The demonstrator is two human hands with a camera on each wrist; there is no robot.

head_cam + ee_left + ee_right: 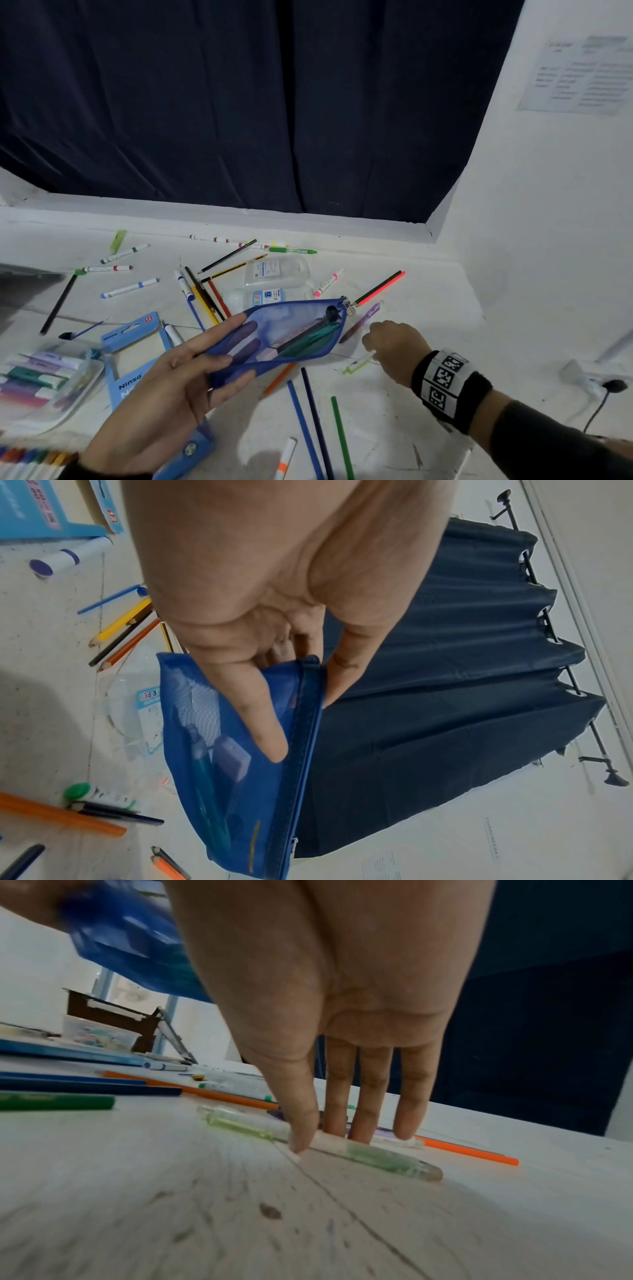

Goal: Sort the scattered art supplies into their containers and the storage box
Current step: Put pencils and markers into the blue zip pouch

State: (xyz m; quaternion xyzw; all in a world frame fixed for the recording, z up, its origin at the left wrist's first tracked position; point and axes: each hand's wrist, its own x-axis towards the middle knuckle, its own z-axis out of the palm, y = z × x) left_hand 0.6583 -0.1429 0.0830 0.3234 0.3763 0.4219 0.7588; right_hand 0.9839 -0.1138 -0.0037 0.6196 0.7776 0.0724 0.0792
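Lifting the green pen (377, 1158)
Its barrel is pinched by the right hand (342, 1015); left hand (164, 387), just leftward, grips the pouch (274, 318). Raise it level.

White table (445, 308) bears scattered pencils (305, 428), markers (130, 288), a pale-green pen (356, 366), a clear bottle (274, 274).

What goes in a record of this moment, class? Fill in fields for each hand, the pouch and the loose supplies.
Left hand: holds the blue mesh pouch above the table
Right hand: pinches the clear green pen, which lies on the table
Pouch: mouth open, a teal pen inside
Loose supplies: coloured pencils and markers scattered on the table
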